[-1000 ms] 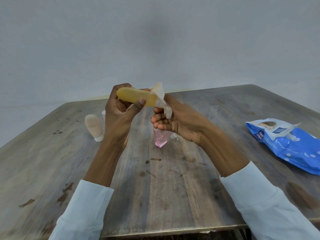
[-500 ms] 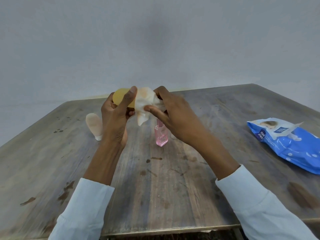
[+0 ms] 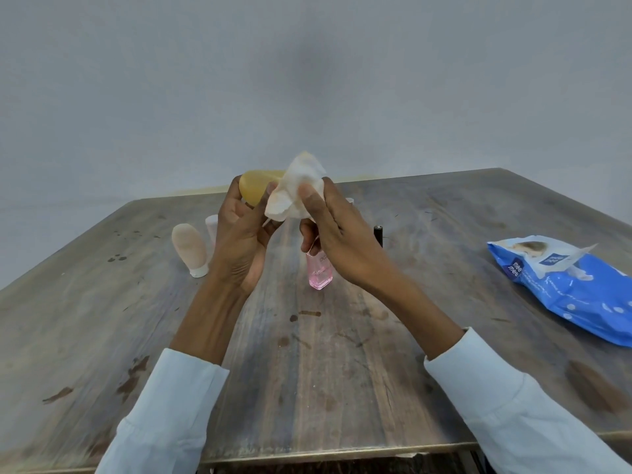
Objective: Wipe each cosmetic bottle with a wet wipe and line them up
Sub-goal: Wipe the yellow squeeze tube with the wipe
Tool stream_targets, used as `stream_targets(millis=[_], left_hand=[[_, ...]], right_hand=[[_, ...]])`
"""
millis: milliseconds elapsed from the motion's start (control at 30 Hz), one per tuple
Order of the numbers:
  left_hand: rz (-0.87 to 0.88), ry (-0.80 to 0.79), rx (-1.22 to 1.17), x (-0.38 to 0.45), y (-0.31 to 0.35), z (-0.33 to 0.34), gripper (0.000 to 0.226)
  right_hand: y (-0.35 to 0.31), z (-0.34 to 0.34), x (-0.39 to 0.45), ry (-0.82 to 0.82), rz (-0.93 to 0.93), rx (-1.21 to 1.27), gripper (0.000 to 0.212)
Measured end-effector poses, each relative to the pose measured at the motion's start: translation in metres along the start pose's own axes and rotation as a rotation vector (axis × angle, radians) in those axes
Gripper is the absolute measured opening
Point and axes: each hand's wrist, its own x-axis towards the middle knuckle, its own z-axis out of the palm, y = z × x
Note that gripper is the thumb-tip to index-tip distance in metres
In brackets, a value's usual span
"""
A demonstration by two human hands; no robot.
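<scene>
My left hand (image 3: 239,241) grips a yellow bottle (image 3: 254,188) raised above the table, its rounded end up and to the left. My right hand (image 3: 337,241) pinches a crumpled white wet wipe (image 3: 294,193) and presses it against the bottle's right side. A pink clear bottle (image 3: 320,273) stands on the table below my right hand, partly hidden by it. A beige tube (image 3: 189,249) stands on its white cap at the left, with a pale pink bottle (image 3: 211,225) just behind it, mostly hidden by my left hand.
A blue wet-wipe pack (image 3: 567,285) lies at the right with its flap open. A small black cylinder (image 3: 378,234) stands behind my right wrist. The stained wooden table (image 3: 307,371) has its front edge near my sleeves. A grey wall rises behind.
The yellow bottle has turned from lying level to more upright. My right hand has shifted the wipe from the bottle's right end up over its side.
</scene>
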Motion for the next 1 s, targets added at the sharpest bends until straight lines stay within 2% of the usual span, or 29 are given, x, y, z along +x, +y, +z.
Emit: stream_targets(millis=[67, 100, 200, 267, 333, 433, 567, 733, 900, 933, 1000], left_hand=[[-0.021, -0.012, -0.018, 0.001, -0.002, -0.002, 0.024], [-0.035, -0.023, -0.033, 0.001, -0.001, -0.002, 0.029], [-0.060, -0.048, -0.089, 0.001, 0.002, -0.001, 0.077], [-0.063, -0.017, -0.128, 0.000, 0.001, -0.001, 0.084], [-0.070, -0.015, -0.136, 0.001, 0.000, -0.002, 0.079], [-0.088, -0.066, -0.135, 0.001, -0.001, -0.003, 0.064], [-0.091, -0.052, -0.112, -0.001, 0.001, 0.001, 0.076], [-0.076, -0.042, -0.177, 0.000, 0.001, -0.001, 0.069], [-0.060, -0.084, -0.095, 0.000, -0.001, -0.002, 0.031], [-0.061, -0.073, -0.084, 0.000, -0.001, -0.001, 0.038], [-0.058, -0.057, -0.105, -0.001, 0.002, 0.002, 0.064]], right_hand=[[-0.003, 0.001, -0.001, -0.023, 0.025, 0.076, 0.048], [-0.004, 0.001, -0.001, -0.033, 0.030, 0.105, 0.050], [-0.007, -0.001, -0.001, -0.032, 0.054, 0.206, 0.046], [-0.008, -0.003, 0.000, -0.043, 0.062, 0.243, 0.038], [-0.009, -0.004, 0.001, -0.066, 0.066, 0.231, 0.034], [-0.011, -0.006, 0.001, -0.069, 0.039, 0.160, 0.040], [-0.010, -0.008, 0.000, -0.004, 0.066, 0.169, 0.055], [-0.011, -0.010, 0.002, -0.056, 0.080, 0.254, 0.034], [-0.012, -0.009, 0.001, -0.015, 0.034, 0.148, 0.045], [-0.012, -0.009, 0.001, 0.002, 0.038, 0.158, 0.047], [-0.011, -0.011, 0.001, -0.001, 0.052, 0.239, 0.042]])
